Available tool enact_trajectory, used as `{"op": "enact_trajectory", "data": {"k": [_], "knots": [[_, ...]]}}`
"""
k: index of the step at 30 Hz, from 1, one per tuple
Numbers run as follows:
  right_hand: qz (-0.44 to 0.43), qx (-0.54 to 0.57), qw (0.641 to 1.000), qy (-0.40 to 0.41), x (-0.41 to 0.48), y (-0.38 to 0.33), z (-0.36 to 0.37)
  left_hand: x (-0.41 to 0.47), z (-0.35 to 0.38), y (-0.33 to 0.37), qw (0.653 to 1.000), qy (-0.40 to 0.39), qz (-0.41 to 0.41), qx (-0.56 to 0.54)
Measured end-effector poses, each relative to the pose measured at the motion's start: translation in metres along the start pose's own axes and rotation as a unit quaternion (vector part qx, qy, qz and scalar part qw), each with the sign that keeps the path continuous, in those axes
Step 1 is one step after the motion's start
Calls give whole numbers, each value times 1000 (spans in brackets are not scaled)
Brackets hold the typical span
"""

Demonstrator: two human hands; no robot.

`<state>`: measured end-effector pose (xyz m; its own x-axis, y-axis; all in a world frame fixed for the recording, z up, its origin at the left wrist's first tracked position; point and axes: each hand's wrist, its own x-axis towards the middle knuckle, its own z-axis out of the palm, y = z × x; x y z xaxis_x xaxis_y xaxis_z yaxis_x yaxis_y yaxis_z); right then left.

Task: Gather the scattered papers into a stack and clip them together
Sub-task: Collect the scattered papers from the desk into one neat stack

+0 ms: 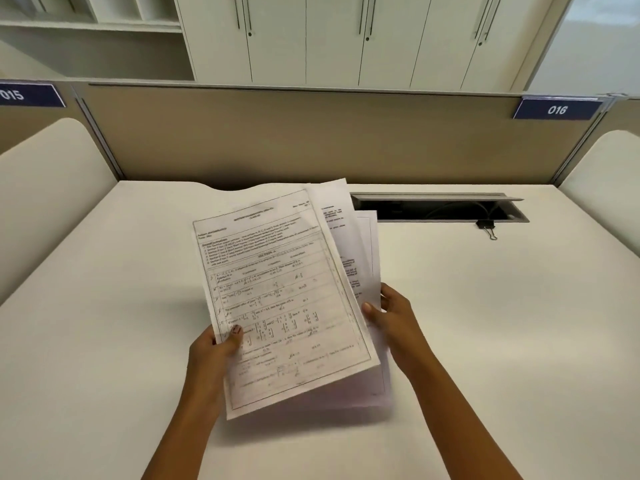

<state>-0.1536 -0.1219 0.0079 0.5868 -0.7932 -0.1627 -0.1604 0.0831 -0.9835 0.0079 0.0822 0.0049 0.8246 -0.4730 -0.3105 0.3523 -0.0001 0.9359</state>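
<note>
A loose bundle of printed papers (277, 292) is held above the white desk, its sheets fanned out and not aligned. The top sheet shows a bordered maths question page. My left hand (216, 351) grips the bundle's lower left edge, thumb on the top sheet. On the right edge, my right hand (391, 317) holds the sheets with its thumb on top and fingers behind. A black binder clip (486, 226) lies on the desk at the far right, beside the cable slot, well away from both hands.
The white desk (485, 323) ends at a beige partition (311, 140) at the back. An open cable slot (440, 207) with a raised grey lid is cut into the desk behind the papers. Cream side dividers stand left and right. White cabinets rise beyond.
</note>
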Motion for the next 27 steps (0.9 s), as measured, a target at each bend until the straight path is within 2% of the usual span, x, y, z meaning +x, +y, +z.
{"op": "enact_trajectory", "data": {"k": [3,6,9,12,15,22,27], "knots": [[-23,18,999,-21,-4,-5,4,2,6,0,998,30,40,29],[-37,44,998,-25,-9,-10,8,2,12,1,996,26,81,41],[-93,-16,995,-21,-12,-17,17,-3,23,5,985,18,146,86],[-172,-75,982,18,-14,-20,24,-4,32,7,973,55,199,101],[-226,-74,969,75,-19,-26,25,-3,39,13,965,72,236,89],[-252,-11,963,94,-25,-28,24,-6,53,25,945,51,315,71],[-249,11,965,85,-30,-24,28,-12,60,29,941,46,330,58]]}}
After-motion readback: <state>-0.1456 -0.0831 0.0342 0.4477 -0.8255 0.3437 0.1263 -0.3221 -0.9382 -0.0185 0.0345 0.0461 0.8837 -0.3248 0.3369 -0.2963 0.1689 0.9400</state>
